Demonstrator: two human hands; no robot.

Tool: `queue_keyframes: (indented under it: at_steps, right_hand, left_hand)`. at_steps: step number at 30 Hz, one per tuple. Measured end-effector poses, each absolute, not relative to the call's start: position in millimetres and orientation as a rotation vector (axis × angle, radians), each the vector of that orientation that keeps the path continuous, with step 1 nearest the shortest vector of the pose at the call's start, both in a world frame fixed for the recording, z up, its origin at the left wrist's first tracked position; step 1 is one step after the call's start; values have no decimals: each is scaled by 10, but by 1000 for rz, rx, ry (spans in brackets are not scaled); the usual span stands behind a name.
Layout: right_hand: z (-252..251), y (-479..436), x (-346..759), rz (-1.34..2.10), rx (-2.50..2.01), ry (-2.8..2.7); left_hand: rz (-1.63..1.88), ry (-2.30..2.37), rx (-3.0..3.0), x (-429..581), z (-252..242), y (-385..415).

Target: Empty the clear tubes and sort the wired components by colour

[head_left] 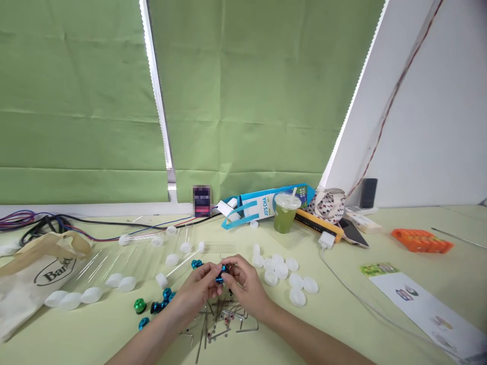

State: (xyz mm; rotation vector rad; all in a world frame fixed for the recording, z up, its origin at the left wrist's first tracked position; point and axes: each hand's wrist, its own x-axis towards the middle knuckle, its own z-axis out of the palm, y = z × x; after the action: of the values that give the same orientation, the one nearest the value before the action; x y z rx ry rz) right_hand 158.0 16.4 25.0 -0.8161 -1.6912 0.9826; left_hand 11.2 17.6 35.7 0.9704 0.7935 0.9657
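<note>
My left hand [200, 287] and my right hand [245, 284] meet above the middle of the table. Both are closed around a small shiny blue metal part [220, 276], knob-like, with the fingers covering most of it. Just behind my left fingers lies another blue metal part [196, 263]. Several more blue parts [166, 294] and one green metal part [140, 305] rest to the left of my left forearm. Below the hands are scattered hex keys [247, 324], thin metal rods [201, 337] and tiny screws [227, 320].
White round caps [280, 269] are spread right of the hands. Clear tubes with white caps [114, 261] lie left, near a cloth bag [49, 274]. Behind stand a green drink cup [284, 215] and a blue-white bag [262, 205]. A white cable [353, 294] crosses the right side.
</note>
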Motion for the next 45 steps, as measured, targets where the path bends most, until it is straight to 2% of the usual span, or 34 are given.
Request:
queue_keyframes:
  at_steps: [6, 12, 21, 31, 37, 45]
  right_hand:
    - [207, 95, 1534, 1164, -788, -1630]
    - [259, 53, 1467, 1442, -693, -1488]
    - [313, 47, 1477, 1460, -650, -1521]
    - [293, 18, 1492, 1308, -743, -1673]
    - [312, -31, 1475, 1254, -769, -1672]
    - [295, 16, 1466, 1356, -746, -1522]
  left_hand:
    - [1195, 828, 883, 223, 105, -3]
    - [1252, 785, 1092, 183, 150, -85]
    - [1273, 804, 1189, 130, 177, -101]
    - [1221, 862, 1191, 127, 193, -111]
    - [1310, 1100, 1094, 153, 76, -78]
    - [1249, 1021, 1413, 154, 342, -188]
